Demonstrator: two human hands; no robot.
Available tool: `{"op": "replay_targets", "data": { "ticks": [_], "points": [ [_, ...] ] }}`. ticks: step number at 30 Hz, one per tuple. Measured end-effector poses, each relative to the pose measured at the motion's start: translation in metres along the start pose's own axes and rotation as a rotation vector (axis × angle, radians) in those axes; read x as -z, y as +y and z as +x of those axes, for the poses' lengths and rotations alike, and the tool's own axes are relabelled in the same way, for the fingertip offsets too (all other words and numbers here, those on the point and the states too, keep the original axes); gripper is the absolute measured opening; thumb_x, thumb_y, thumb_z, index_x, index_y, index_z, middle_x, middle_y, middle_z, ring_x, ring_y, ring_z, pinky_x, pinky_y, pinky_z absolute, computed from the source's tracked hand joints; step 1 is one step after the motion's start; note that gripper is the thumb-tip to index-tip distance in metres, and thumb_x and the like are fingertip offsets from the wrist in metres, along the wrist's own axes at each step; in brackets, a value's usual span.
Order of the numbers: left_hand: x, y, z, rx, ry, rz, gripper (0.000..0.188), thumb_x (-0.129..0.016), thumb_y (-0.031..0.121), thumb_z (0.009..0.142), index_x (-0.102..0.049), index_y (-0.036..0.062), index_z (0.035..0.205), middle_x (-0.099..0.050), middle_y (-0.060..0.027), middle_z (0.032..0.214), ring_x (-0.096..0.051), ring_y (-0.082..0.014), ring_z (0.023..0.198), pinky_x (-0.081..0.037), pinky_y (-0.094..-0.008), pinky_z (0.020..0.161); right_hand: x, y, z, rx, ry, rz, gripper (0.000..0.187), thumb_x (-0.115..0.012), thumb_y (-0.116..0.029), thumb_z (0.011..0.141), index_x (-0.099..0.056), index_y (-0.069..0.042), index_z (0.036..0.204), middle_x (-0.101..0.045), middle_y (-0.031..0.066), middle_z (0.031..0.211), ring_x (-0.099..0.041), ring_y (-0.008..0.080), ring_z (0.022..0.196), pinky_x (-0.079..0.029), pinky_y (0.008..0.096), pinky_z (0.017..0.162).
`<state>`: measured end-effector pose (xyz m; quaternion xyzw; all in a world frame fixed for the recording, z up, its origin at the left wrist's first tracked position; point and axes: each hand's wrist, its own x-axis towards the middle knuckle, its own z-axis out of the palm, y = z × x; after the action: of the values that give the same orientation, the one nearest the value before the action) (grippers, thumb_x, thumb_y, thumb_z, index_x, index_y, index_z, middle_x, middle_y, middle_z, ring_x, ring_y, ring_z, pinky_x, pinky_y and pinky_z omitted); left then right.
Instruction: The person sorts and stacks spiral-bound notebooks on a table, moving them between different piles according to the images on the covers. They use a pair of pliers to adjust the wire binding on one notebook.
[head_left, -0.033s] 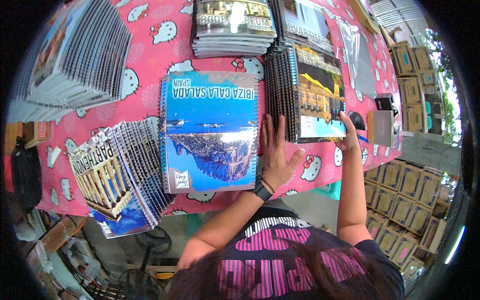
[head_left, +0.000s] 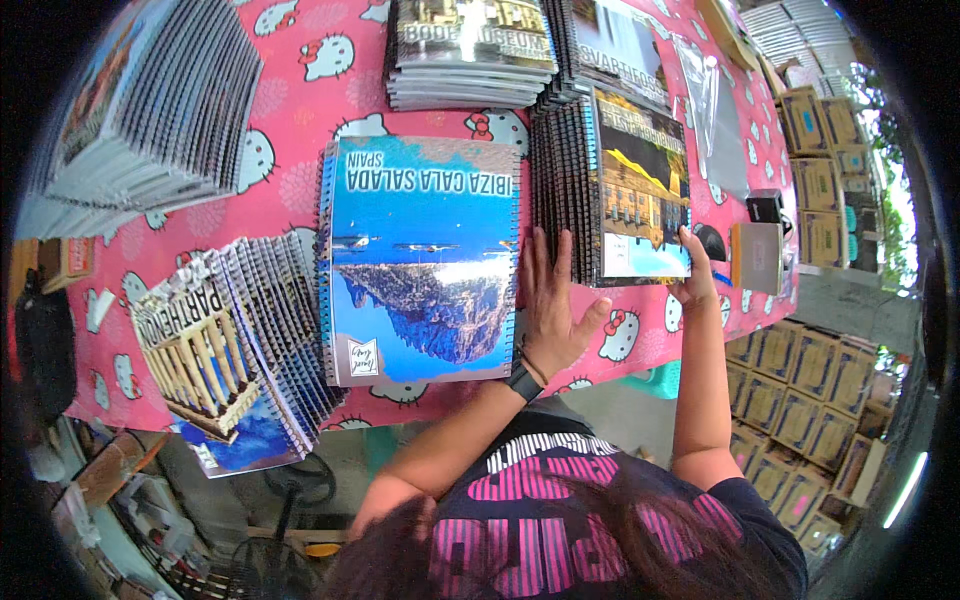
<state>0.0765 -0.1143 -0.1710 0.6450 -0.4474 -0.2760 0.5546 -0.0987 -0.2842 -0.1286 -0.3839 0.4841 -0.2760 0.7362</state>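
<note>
While the left hand lies flat, fingers spread, between the blue coastal notebook and the leaning notebook stack on the pink tablecloth, I note the right hand gripping that stack's near right corner.

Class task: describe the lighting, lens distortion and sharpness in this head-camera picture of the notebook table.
Head view: bright, even daylight, soft shadows; fisheye bends the pink tablecloth edges, black corners; blue seaside notebook and left hand sharp; fanned notebook stack near the rim slightly softer; overexposed glare at the far right.
</note>
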Motion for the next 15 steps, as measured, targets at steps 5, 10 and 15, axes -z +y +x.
{"op": "replay_targets", "data": {
  "ticks": [5, 10, 15],
  "points": [
    [-0.002, 0.0, -0.009, -0.045, -0.025, -0.052, 0.085, -0.048, 0.056, 0.08, -0.013, 0.0069, 0.14, -0.007, -0.0317, 0.139, -0.009, -0.0498, 0.127, -0.011, -0.0531, 0.104, 0.015, -0.001, -0.007, 0.044, 0.041, -0.059, 0.037, -0.052, -0.032, 0.083, -0.056, -0.001, 0.102, -0.064, 0.011, 0.09, -0.064, 0.0206, 0.074, -0.053, 0.032, 0.067],
    [0.003, -0.006, -0.007, -0.002, -0.013, -0.318, 0.076, -0.047, 0.045, 0.085, -0.015, 0.0004, 0.138, -0.012, -0.027, 0.141, -0.013, -0.0391, 0.131, -0.01, -0.0439, 0.107, 0.016, -0.002, -0.009, 0.032, -0.045, -0.013, 0.046, -0.05, -0.034, 0.083, -0.051, 0.001, 0.112, -0.061, 0.0146, 0.101, -0.062, 0.0263, 0.087, -0.05, 0.0381, 0.077],
    [-0.014, -0.033, -0.038, 0.221, 0.1, -0.623, 0.048, -0.044, 0.031, 0.089, -0.04, -0.0018, 0.124, -0.041, -0.0214, 0.126, -0.039, -0.0313, 0.116, -0.027, -0.0383, 0.099, 0.028, -0.001, -0.005, 0.031, -0.078, 0.053, 0.049, -0.051, -0.034, 0.082, -0.048, 0.001, 0.117, -0.058, 0.0153, 0.109, -0.059, 0.0281, 0.095, -0.047, 0.0394, 0.084]
  ]
}}
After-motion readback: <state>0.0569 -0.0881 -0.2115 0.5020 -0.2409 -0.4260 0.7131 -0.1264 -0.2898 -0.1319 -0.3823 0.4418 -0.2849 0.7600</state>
